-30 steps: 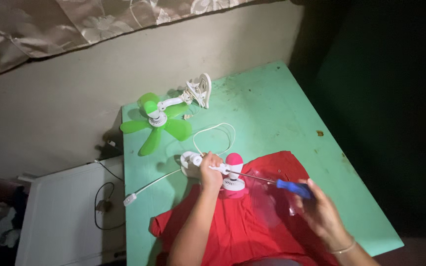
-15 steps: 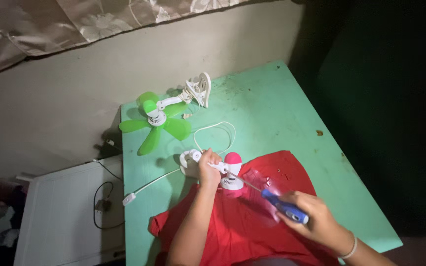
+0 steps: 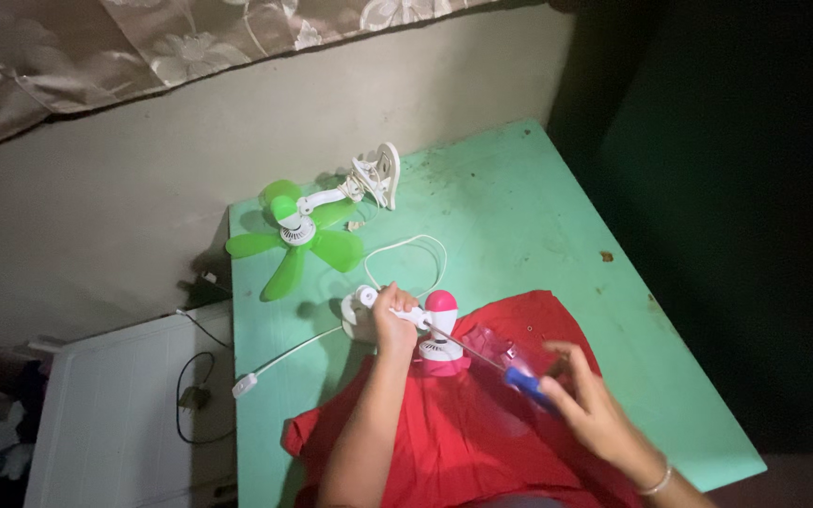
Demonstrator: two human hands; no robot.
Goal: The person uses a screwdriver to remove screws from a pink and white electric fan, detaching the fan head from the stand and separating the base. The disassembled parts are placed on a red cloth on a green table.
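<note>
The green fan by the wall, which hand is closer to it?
Left. The left hand grips the pink fan's white arm just below the green fan; the right hand holds the screwdriver farther off.

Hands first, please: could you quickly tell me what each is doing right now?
Left hand: closed on the small pink-and-white plastic fan.
Right hand: holding the blue-handled screwdriver.

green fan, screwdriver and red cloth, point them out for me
green fan [image 3: 295,233], head view, on its white hub
screwdriver [image 3: 522,381], head view, on its blue handle
red cloth [image 3: 454,437], head view, on its bare middle
</note>
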